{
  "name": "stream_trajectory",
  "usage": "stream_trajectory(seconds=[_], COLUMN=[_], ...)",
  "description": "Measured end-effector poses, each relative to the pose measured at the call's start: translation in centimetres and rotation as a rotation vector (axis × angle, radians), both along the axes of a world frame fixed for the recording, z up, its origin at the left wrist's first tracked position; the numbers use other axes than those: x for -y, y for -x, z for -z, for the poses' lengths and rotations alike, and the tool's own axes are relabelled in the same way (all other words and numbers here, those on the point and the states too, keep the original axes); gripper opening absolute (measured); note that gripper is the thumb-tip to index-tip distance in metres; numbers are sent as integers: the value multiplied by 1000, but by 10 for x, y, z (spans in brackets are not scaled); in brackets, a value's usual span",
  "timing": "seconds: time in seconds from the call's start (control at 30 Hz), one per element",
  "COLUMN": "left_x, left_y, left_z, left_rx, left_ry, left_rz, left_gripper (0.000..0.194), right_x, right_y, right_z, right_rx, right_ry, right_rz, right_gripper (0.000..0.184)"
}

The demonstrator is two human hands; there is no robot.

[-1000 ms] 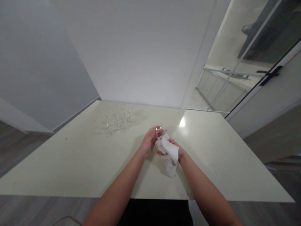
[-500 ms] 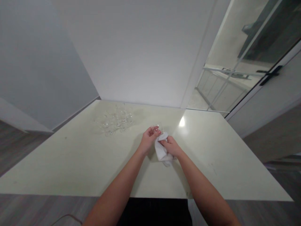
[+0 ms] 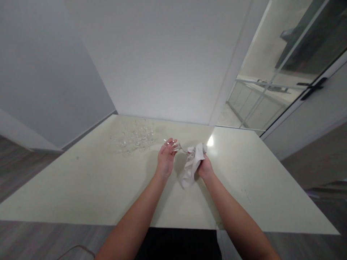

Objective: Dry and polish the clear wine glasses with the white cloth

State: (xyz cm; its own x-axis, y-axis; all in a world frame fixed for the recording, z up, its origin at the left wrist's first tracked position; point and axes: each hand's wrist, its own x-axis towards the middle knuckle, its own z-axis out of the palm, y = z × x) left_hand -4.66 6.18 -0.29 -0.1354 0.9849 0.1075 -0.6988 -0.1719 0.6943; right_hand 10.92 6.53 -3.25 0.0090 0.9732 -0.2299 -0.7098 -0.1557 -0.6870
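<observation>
Over the middle of the table, a clear stemmed glass (image 3: 179, 146) lies tilted sideways between my hands. My left hand (image 3: 166, 158) holds its bowl, fingers curled around it. The stem points right, into a white cloth (image 3: 192, 167). My right hand (image 3: 205, 167) grips this cloth, which is folded about the foot end of the glass and hides most of it. A loose part of the cloth hangs down toward the tabletop. To the left of my left hand is a cluster of clear glassware (image 3: 135, 137); its separate pieces are hard to make out.
The pale glossy table (image 3: 89, 187) meets a white wall panel (image 3: 162, 72) at its far edge. A glazed partition and a door with a black handle (image 3: 314, 88) are at the right. A thin cable (image 3: 78, 247) lies on the floor at lower left.
The glass has turned so its stem shows, pointing right. My left hand has shifted slightly left onto the bowl; my right hand and the cloth have moved right, over the foot end.
</observation>
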Motion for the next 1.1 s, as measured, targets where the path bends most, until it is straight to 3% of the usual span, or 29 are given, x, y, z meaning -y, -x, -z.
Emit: stream_trajectory(seconds=[0.1, 0.23, 0.3, 0.5, 0.7, 0.87, 1.1], left_x=[-3, -3, 1, 14, 21, 19, 12], left_y=[7, 5, 0, -10, -13, -12, -8], left_z=[-1, 2, 3, 5, 5, 4, 0], left_rx=[0, -116, -236, -617, -822, -762, -528], left_ry=[23, -30, -107, -343, -428, -397, -255], left_rz=[-141, -165, -147, -34, -2, -19, -83], left_gripper=[39, 43, 49, 62, 64, 62, 63], right_x=[0, 8, 11, 5, 3, 4, 8], right_y=[-3, 5, 11, 10, 1, -4, 2], right_z=[0, 0, 2, 14, 21, 19, 13], right_rx=[26, 104, 141, 366, 618, 832, 744], right_ry=[0, -99, -124, -67, -175, -192, -118], right_rz=[48, -178, -245, -15, 7, 45, 62], right_gripper=[20, 42, 45, 30, 25, 36, 38])
